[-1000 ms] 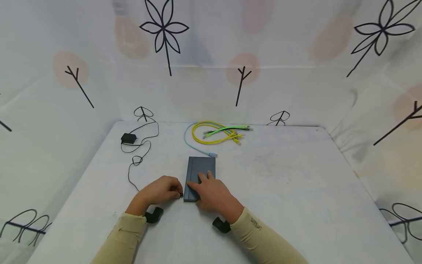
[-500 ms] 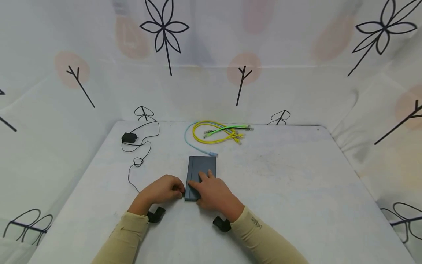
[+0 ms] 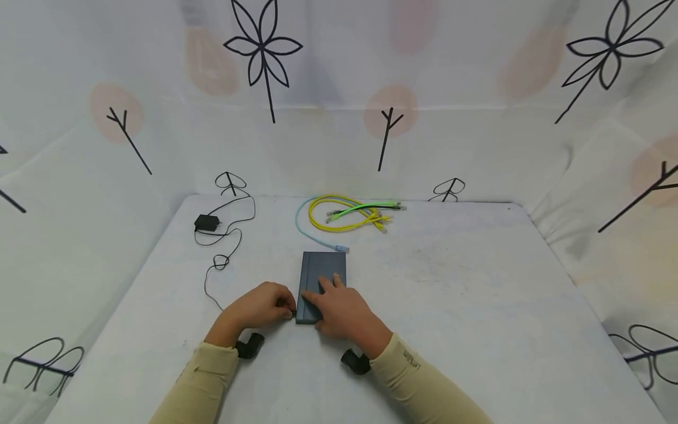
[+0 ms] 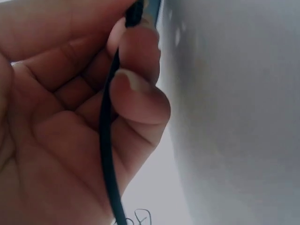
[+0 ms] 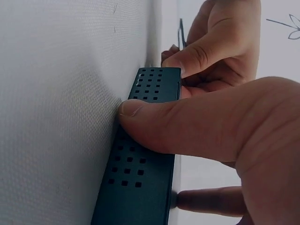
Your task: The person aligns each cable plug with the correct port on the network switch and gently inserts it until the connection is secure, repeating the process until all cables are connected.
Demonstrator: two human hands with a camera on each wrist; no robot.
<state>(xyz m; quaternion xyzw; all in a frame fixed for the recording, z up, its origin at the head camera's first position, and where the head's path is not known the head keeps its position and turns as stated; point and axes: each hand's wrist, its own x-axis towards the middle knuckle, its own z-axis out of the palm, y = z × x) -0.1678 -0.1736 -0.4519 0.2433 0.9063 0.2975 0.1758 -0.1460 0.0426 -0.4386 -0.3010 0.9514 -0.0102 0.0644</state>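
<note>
A flat dark grey-blue box, like a network switch [image 3: 312, 265], lies on the white table. Square vent holes mark its near side in the right wrist view. My left hand [image 3: 263, 304] pinches the black plug [image 4: 134, 14] of a thin power cable [image 4: 107, 140] against the box's left side. How deep the plug sits is hidden by the fingers. My right hand [image 3: 341, 309] holds the box: spread fingers rest on its top, and the thumb [image 5: 154, 124] presses its vented side.
The cable runs back in loops to a black power adapter [image 3: 206, 222] at the far left. Beyond the box lie coiled yellow cables [image 3: 318, 221], a light blue cable [image 3: 312, 237], and short green [image 3: 344, 212] and black cables. Patterned cloth walls [image 3: 328, 147] enclose the table.
My left hand has shifted slightly right, bringing the plug from just beside the box up against its left side. The right hand and the box stay practically still.
</note>
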